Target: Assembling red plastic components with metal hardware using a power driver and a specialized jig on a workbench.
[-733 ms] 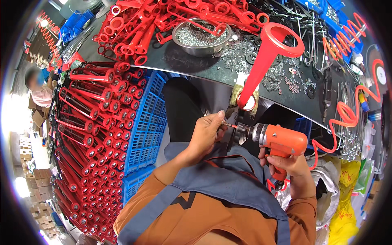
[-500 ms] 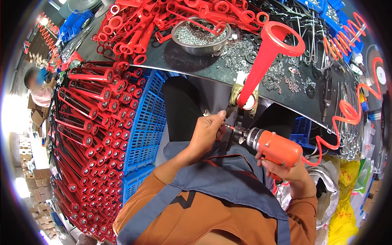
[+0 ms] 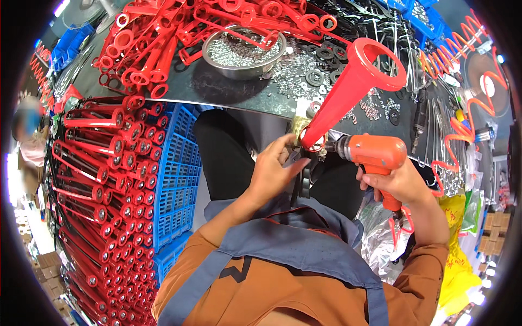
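Observation:
My right hand (image 3: 399, 176) is wrapped around the grip of an orange air screwdriver (image 3: 380, 151). Its nose points left and meets the lower end of a red tapered part (image 3: 338, 103) with a wide ring on top. That part stands tilted in a small fixture (image 3: 298, 126) at the table's front edge. Beside the same lower end is my left hand (image 3: 274, 168), thumb and fingers apart, its fingertips close to or touching the part. The tool's tip and any screw there are too small to make out.
A steel bowl (image 3: 244, 64) of small metal pieces stands on the dark table (image 3: 217, 89), near heaped red parts (image 3: 157, 46). Loose washers and nuts lie to its right. Left, red assemblies (image 3: 103, 190) fill the space beside a blue crate (image 3: 176, 174). A red coiled hose (image 3: 462, 136) hangs right.
The screwdriver has moved up from near my left fingers to the red part's lower end. My left hand has gone from a pinch to spread fingers beside that end. The view has shifted a little.

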